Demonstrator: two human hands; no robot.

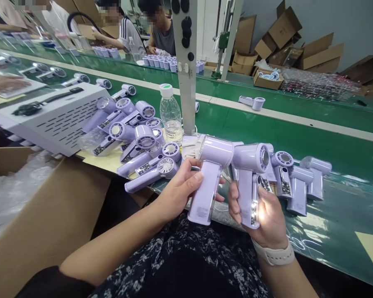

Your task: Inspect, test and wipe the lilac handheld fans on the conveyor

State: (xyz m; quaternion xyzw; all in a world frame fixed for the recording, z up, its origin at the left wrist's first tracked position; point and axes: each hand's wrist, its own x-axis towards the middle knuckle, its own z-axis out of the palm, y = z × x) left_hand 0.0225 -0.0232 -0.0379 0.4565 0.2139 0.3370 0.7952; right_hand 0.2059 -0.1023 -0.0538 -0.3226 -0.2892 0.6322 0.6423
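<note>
My left hand (183, 188) is closed around the handle of a lilac handheld fan (207, 192), its round head at the top. My right hand (272, 211) grips a second lilac handheld fan (245, 194) close beside it; a shiny decorated strip on that handle catches bright light. Left of my hands lies a pile of similar fans (144, 136), some with round grilles facing up. Several more fans (298, 186) stand or lean on the table just beyond my right hand.
A clear plastic bottle (170, 114) stands by a metal post (186, 82). A grey slotted metal box (81, 107) is at left, with a cardboard box (52, 207) below. One fan (251, 102) lies on the green conveyor (224, 118). Co-workers sit across the line.
</note>
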